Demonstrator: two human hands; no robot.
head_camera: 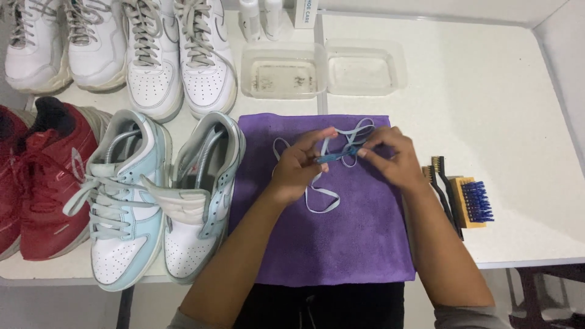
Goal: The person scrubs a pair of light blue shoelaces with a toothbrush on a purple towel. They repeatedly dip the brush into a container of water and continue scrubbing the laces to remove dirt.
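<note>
Purple microfibre cloth [341, 244], soft and napped, lies square in front of me on the white table [506, 122], its near edge hanging just over the table's front. From the head camera I see my left hand [297, 167] and right hand [393, 157] meeting above the cloth's upper half, both pinching a flat pale-blue shoelace [323, 198]. The fingertips of each hand are closed on the lace where it crosses between them; loose loops trail up toward the cloth's far edge and down below my left wrist, resting on the cloth.

Left of the cloth, touching its edge, stands a pair of pale-blue and white leather sneakers [164, 201]; the nearer one is unlaced with its tongue folded out, and metal shoe trees show inside both. Further left sits a red sneaker [42, 183], and along the far edge a row of white sneakers [122, 49] with grey laces. Beyond the cloth lies an open clear plastic container [323, 70], its tray smudged. Right of my right wrist lie two thin wire brushes [442, 189] and a wooden-backed brush with blue bristles [472, 202]. The table's smooth top meets a white wall on the right.
</note>
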